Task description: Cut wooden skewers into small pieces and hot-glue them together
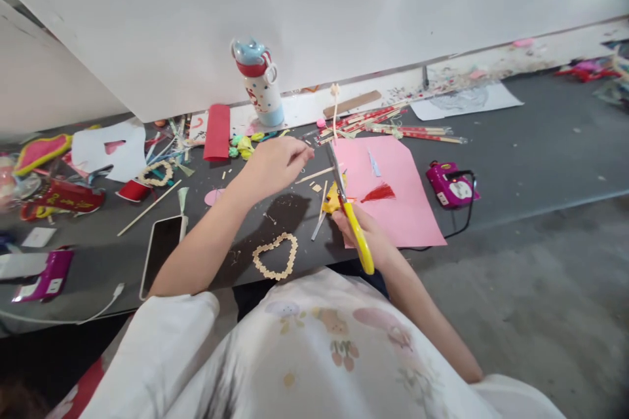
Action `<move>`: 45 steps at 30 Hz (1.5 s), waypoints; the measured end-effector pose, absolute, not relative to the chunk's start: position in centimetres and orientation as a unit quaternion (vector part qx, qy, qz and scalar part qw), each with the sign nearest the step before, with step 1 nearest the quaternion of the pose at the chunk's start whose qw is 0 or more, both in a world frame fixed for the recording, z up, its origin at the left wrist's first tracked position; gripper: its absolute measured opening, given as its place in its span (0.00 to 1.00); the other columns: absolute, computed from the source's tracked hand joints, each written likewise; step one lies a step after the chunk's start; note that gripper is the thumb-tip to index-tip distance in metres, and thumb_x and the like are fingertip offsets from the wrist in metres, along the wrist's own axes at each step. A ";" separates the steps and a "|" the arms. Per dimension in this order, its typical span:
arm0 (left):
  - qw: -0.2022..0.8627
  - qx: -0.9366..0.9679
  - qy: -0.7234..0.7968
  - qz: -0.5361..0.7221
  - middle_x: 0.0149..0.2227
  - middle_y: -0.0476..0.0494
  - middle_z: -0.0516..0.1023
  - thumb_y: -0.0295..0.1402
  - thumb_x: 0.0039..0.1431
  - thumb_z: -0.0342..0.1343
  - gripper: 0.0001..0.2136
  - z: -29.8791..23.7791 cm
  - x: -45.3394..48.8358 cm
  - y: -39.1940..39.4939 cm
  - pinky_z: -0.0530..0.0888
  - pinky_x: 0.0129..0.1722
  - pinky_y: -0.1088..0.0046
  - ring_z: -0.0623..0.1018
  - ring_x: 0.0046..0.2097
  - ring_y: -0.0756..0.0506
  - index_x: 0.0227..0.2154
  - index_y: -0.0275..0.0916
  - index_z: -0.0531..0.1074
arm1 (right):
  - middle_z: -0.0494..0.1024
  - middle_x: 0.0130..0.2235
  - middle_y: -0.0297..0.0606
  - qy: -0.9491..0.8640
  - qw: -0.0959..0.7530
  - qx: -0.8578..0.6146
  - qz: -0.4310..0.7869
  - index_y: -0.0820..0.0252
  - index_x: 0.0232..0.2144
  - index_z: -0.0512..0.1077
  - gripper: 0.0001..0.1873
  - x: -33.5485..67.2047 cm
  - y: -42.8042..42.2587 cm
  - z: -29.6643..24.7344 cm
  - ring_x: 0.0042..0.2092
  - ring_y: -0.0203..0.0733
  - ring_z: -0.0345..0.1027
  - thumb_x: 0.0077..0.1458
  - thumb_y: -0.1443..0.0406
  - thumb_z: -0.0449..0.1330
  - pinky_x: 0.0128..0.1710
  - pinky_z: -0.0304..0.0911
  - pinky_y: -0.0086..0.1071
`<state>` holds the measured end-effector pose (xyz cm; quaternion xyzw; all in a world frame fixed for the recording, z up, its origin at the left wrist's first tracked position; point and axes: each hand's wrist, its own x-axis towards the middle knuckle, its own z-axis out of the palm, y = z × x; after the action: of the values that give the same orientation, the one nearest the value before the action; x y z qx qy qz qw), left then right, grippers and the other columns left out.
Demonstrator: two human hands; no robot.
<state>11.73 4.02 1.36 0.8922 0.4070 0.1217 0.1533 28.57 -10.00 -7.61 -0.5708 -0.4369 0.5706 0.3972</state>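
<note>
My right hand (pixel 369 236) is closed round the yellow handles of a pair of scissors (pixel 350 209), blades pointing up and away over the dark table (pixel 515 157). My left hand (pixel 276 163) is pinched shut on a thin wooden stick (pixel 317 175) that reaches toward the blades. Small cut stick pieces lie between my hands. A heart outline made of small wooden bits (pixel 276 256) lies near the table's front edge, below my left hand.
A pink paper sheet (pixel 393 190) with a red tassel (pixel 379 194) lies right of the scissors. A magenta device with a cable (pixel 451 184), a water bottle (pixel 260 82), a phone (pixel 161 252), red paper (pixel 217 132) and craft scraps surround me.
</note>
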 end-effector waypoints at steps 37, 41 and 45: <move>0.210 0.891 0.399 0.058 0.29 0.48 0.75 0.28 0.62 0.42 0.10 -2.1 4.2 -1.5 0.65 0.33 0.76 0.73 0.31 0.50 0.32 0.39 0.69 | 0.72 0.29 0.34 -0.605 0.192 -0.608 0.476 0.56 0.30 0.54 0.15 23.8 -10.2 -6.4 0.30 0.39 0.65 0.55 0.52 0.52 0.30 0.55 0.31; 0.057 0.897 0.435 0.050 0.32 0.42 0.74 0.33 0.66 0.39 0.14 -1.7 5.6 -2.2 0.65 0.35 0.70 0.73 0.35 0.45 0.32 0.37 0.69 | 0.71 0.29 0.34 -0.577 0.191 -0.628 0.486 0.56 0.30 0.58 0.15 23.6 -9.7 -7.1 0.31 0.40 0.65 0.55 0.51 0.52 0.31 0.57 0.32; -0.092 0.869 0.454 0.173 0.32 0.39 0.72 0.33 0.66 0.40 0.13 -0.7 8.9 -4.3 0.65 0.36 0.65 0.71 0.35 0.42 0.33 0.35 0.68 | 0.71 0.29 0.36 -0.571 0.221 -0.645 0.458 0.57 0.29 0.63 0.14 23.3 -9.2 -7.7 0.32 0.41 0.65 0.57 0.54 0.49 0.32 0.60 0.34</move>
<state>8.86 -4.30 -0.73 0.8693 0.4537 0.1731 -0.0921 23.30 -9.17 -7.72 -0.6452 -0.5705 0.4578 0.2206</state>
